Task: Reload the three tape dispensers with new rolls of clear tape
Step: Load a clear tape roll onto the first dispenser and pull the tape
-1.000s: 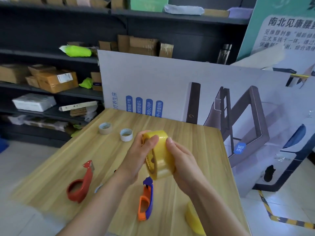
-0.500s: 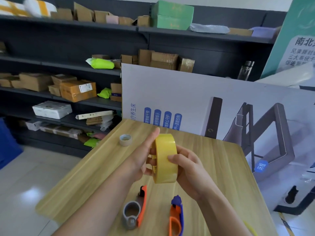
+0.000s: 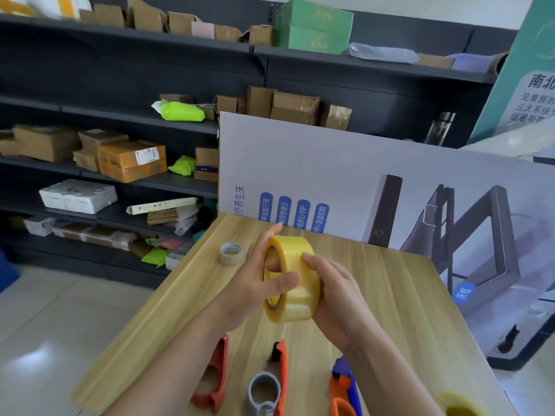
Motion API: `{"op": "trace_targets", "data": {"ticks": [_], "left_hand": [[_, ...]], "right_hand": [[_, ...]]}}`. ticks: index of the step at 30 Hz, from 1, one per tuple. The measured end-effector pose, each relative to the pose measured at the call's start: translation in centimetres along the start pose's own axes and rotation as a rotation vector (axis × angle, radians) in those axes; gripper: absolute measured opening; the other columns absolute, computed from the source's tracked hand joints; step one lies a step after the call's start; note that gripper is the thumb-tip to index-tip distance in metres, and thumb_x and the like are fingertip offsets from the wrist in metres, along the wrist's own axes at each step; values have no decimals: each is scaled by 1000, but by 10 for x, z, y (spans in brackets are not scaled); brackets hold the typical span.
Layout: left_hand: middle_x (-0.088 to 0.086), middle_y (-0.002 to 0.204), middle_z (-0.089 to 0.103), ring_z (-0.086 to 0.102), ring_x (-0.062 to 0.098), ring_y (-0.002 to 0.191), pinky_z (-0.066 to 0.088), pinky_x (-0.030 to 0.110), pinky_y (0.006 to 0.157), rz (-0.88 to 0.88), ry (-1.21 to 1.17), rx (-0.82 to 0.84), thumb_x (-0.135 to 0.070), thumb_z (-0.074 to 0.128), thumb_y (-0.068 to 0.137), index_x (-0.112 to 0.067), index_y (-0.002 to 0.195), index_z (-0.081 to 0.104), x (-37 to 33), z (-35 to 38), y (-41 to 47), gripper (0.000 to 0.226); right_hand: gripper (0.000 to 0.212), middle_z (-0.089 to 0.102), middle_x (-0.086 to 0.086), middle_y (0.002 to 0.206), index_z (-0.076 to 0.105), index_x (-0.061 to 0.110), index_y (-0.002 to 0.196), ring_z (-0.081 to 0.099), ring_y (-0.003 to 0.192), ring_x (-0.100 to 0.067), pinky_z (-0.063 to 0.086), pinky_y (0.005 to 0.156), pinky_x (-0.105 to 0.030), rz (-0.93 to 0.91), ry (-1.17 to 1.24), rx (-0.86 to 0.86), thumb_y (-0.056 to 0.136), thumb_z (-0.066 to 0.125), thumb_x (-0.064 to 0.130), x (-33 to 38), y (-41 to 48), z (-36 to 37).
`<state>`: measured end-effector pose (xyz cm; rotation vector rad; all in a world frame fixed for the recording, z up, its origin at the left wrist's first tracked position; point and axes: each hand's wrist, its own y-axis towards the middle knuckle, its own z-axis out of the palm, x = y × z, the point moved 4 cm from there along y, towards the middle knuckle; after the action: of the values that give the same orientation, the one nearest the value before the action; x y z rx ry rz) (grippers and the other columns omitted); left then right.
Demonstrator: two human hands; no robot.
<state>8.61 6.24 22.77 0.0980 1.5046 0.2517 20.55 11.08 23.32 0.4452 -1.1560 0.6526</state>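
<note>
Head view: both hands hold a fresh tape roll (image 3: 292, 280) up in front of the chest, off the table (image 3: 390, 283), well above the dispensers. L hand (image 3: 255, 283) has its thumb across the roll's near face and other fingers (image 3: 271, 267) poking through the core; R hand (image 3: 336, 298) cups the outer band from the far side, fingertips on top. So both sets of fingers are closed round the roll, none free. Held this way prob. to turn it and hunt for the loose tape end, w/ thumbs free to pick at it; that's a guess, no end is visible.

Orientation: roll stands on edge, open core facing left toward the L palm. Its axis runs roughly left-right, tilted a bit; the band faces the camera.

Below on the table's near edge, three dispensers lie flat, side by side but apart: red dispenser (image 3: 216, 382), orange-grey dispenser (image 3: 271, 385), blue-orange dispenser (image 3: 345, 388), cutter ends pointing away from the person. Handy for dropping the roll in next.

A spent core (image 3: 230, 253) sits further back, left of the hands. Another yellow roll (image 3: 459, 405) shows at the bottom right corner.
</note>
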Motion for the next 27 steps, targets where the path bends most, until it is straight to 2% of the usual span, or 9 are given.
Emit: {"op": "trace_targets", "data": {"ticks": [3,5,9,13,17,20,22,24,27], "left_hand": [[-9,114,59,65,2,99,55,23,77,-29,-8,-56,-45,77,56,-41,132,39,1,-7,4,85],[-5,115,57,66,4,93,54,21,72,-75,-24,-111,-53,73,55,-41,126,45,2,-7,6,78],[12,102,68,66,29,94,55,45,83,-335,-134,-230,-79,66,55,-29,105,66,10,-2,10,71],[3,84,77,69,28,94,56,48,80,-482,-137,-244,-88,51,47,-28,77,79,15,0,14,73],[3,105,73,64,25,104,51,45,85,-438,-75,-187,-88,38,57,-32,104,70,16,11,18,80],[-2,122,64,60,17,114,50,38,93,-244,-118,-141,-84,49,64,-35,128,51,12,24,19,81],[-8,128,57,59,13,116,50,34,92,-131,-101,-85,-81,60,60,-45,129,42,5,31,19,80],[-6,124,61,62,13,111,53,33,86,-94,-81,-63,-71,67,62,-45,124,47,0,34,20,71],[7,121,62,64,22,107,54,48,90,-141,-73,-114,-67,65,65,-34,121,54,-4,37,23,66]], "right_hand": [[35,71,-19,112,66,3,116,67,107,-34,54,92,-52,41,-16,-56,94,54,28,-3,4,0],[36,72,-17,109,68,7,114,68,105,-35,53,93,-53,41,-13,-46,90,57,32,-3,4,0],[26,74,-15,104,72,13,107,71,92,-29,58,83,-44,-16,-146,88,88,60,27,4,1,6],[32,72,-10,111,64,17,120,70,102,-29,54,94,-49,-100,-293,112,89,58,26,6,-3,4],[23,74,-7,104,68,22,112,71,95,-25,54,92,-45,-145,-276,63,93,56,30,12,-7,-6],[23,74,-5,102,67,26,111,70,95,-23,54,91,-45,-162,-269,22,93,54,32,15,-9,-15],[25,72,-7,106,68,28,111,68,99,-29,53,93,-51,-170,-254,13,90,56,35,18,-11,-19],[23,72,-8,108,70,31,109,67,101,-32,52,93,-54,-192,-254,25,91,58,39,22,-14,-21],[26,72,-9,107,69,28,112,67,99,-30,52,93,-54,-211,-278,53,89,57,34,26,-16,-25]]}}
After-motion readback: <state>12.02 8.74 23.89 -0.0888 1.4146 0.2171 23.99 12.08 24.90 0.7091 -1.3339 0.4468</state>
